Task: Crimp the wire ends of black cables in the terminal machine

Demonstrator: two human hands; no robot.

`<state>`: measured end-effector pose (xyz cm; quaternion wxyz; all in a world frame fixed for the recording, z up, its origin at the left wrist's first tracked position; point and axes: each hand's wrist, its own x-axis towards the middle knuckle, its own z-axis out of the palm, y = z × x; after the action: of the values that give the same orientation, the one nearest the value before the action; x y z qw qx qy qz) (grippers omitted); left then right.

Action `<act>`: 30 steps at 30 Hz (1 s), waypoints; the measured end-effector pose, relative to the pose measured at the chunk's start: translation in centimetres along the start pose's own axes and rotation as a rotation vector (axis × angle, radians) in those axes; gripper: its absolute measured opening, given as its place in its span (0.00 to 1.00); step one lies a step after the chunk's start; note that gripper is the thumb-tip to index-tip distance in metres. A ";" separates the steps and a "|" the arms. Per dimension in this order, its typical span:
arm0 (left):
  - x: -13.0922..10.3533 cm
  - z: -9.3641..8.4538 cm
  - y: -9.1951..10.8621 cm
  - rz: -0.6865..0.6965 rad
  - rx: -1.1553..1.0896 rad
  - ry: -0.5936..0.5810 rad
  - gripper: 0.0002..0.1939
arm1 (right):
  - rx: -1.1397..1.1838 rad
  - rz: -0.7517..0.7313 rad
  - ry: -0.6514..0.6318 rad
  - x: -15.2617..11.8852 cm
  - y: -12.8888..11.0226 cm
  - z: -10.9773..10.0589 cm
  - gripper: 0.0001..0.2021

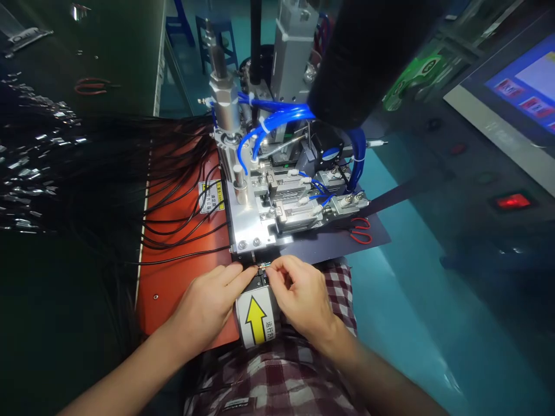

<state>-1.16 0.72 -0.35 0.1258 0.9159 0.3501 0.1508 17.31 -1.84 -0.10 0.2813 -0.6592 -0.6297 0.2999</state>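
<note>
My left hand (208,297) and my right hand (301,292) meet at the front edge of a metal machine (247,225). Between their fingertips is a tiny piece with pale and greenish bits (263,266), too small to name. Left thumb and index finger press together at its left side. On the right side, my other thumb and index finger are closed in a pinch. Just below the fingertips is a small black fixture (261,278), partly covered. A white label with a yellow arrow (255,320) lies nearer to me.
Black cables (182,222) run over the orange-red surface (182,306) on the left to a shiny bundle (39,156). Red-handled pliers (361,231) lie right of the machine; another red-handled tool (92,86) is far left. Blue air tubes (281,115) arch above. A screen (529,86) stands right.
</note>
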 end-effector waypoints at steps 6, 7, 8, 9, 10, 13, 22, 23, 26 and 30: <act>-0.1 0.1 -0.1 -0.010 0.008 -0.005 0.16 | 0.504 0.247 -0.150 0.9 1.5 0.7 0.09; -0.1 0.2 -0.1 -0.008 0.011 -0.004 0.16 | 0.640 0.315 -0.217 1.1 1.9 0.9 0.10; -0.2 0.2 -0.1 -0.006 0.013 -0.002 0.16 | 0.734 0.355 -0.259 1.2 2.3 1.1 0.11; -0.2 0.2 -0.1 -0.003 0.014 0.000 0.16 | 0.795 0.372 -0.291 1.3 2.7 1.2 0.12; -0.2 0.2 -0.1 0.000 0.012 0.003 0.16 | 0.824 0.370 -0.302 1.4 3.0 1.4 0.13; -0.3 0.2 -0.2 0.002 0.004 0.008 0.16 | 0.804 0.312 -0.290 1.4 3.6 1.8 0.17; -0.1 0.2 -0.2 0.003 -0.029 0.020 0.16 | 0.763 0.077 -0.178 1.2 3.4 3.2 0.13; 0.0 0.1 -0.2 0.002 -0.037 0.025 0.16 | 0.797 0.077 -0.179 1.2 3.4 3.2 0.13; 0.0 0.1 -0.3 0.001 -0.055 0.033 0.16 | 0.786 0.065 -0.161 1.3 3.5 3.2 0.12; -0.1 0.4 -0.5 0.008 -0.059 0.032 0.16 | 0.761 0.062 -0.153 1.4 3.6 3.2 0.12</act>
<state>-1.40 0.99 -0.90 0.1466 0.9107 0.3436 0.1762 17.35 -0.66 -4.96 0.4487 -0.5023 -0.4723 0.5686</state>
